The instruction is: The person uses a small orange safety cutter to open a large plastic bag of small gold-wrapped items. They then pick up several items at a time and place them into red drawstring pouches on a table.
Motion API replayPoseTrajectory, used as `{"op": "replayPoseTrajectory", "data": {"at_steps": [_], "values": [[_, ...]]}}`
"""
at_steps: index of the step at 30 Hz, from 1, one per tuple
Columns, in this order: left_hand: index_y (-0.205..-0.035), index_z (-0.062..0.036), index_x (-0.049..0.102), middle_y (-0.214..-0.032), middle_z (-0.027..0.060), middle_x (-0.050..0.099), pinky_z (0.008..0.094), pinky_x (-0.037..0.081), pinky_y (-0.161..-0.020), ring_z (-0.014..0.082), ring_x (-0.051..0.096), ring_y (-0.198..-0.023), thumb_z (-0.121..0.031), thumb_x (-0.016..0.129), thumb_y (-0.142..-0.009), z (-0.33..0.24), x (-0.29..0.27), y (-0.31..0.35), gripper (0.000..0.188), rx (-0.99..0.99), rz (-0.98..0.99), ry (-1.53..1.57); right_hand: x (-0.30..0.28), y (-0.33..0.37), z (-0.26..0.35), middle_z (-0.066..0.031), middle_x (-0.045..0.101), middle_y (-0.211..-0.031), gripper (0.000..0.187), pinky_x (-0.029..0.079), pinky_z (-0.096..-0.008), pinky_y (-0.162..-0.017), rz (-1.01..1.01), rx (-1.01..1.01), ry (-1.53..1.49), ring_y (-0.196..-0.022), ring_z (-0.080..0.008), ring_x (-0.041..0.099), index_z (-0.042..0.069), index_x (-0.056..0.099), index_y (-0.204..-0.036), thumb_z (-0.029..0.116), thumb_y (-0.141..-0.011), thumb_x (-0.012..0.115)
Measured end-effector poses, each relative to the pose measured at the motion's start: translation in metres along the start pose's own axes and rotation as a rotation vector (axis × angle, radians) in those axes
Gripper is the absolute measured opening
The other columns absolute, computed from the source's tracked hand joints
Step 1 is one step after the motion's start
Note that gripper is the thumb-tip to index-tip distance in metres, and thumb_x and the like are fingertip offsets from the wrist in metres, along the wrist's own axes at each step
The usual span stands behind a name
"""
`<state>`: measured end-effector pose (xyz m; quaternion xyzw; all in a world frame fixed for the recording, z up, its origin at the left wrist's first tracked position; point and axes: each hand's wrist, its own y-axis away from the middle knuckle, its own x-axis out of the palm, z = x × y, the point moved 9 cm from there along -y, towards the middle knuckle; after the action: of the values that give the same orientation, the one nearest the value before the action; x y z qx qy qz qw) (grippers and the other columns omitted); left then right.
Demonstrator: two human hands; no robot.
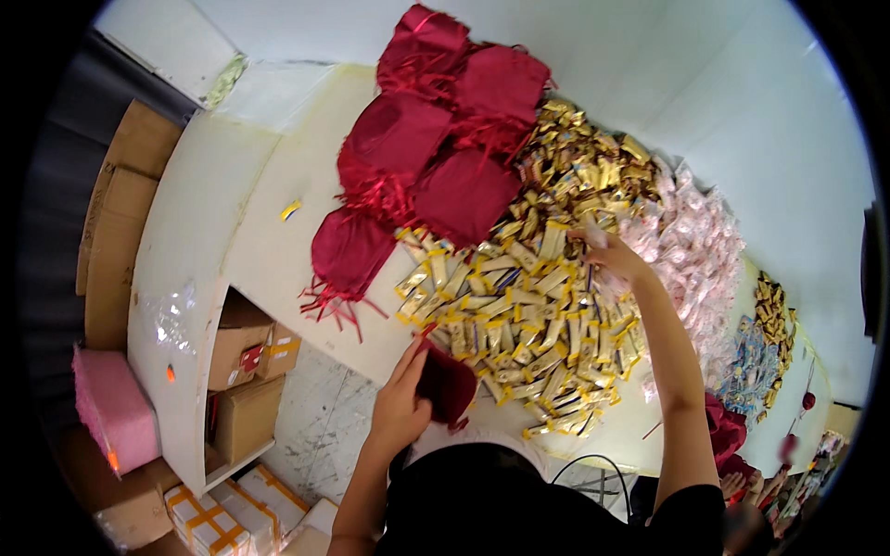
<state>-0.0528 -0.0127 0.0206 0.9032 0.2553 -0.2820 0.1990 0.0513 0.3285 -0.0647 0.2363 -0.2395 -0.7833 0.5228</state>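
Observation:
My left hand [403,400] grips a dark red fabric pouch [447,387] at the near edge of the table. The pouch hangs by the heap of cream-and-yellow wrapped bars [519,338]. My right hand [614,256] is stretched out over the far side of these bars, where they meet gold-wrapped sweets [575,167] and pale pink packets [691,250]. Its fingers are drawn together, with something pale at their tips that is too small to make out. Several filled dark red pouches with ribbon ties [394,134] are piled at the far middle.
One yellow packet [291,210] lies apart on the white table [269,250]. Blue packets [749,366] and more gold ones [771,315] form heaps at the far right. Cardboard boxes [248,412] sit under the table at left, near a pink block [113,408]. Another person's hands [756,486] are at lower right.

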Motion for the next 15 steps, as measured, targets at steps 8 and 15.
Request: {"op": "replayPoseTrajectory", "data": {"at_steps": [8,15], "values": [[-0.133,-0.0034,0.028,-0.143,0.0072,0.023,0.0348,0.045,-0.078,0.0333,0.051,-0.104,0.004,0.048,-0.061,-0.010,-0.010,-0.005,0.075,0.147,0.212,0.042,0.251,0.150,0.053,-0.0028,0.054,-0.110,0.050,0.046,-0.0251,-0.071,0.652,-0.138,-0.357,-0.084,-0.0098,0.054,0.005,0.051,-0.118,0.000,-0.068,0.053],[-0.132,-0.0006,0.030,-0.141,0.0120,0.029,0.0328,0.040,-0.091,0.0290,0.042,-0.120,0.007,0.050,-0.062,-0.014,-0.016,0.030,0.073,0.342,0.488,0.096,0.318,0.137,0.008,-0.0064,0.058,-0.080,0.034,0.049,-0.0250,-0.055,0.484,0.196,-0.696,-0.064,-0.0141,0.058,0.004,0.051,-0.112,0.013,-0.080,0.055]]}}
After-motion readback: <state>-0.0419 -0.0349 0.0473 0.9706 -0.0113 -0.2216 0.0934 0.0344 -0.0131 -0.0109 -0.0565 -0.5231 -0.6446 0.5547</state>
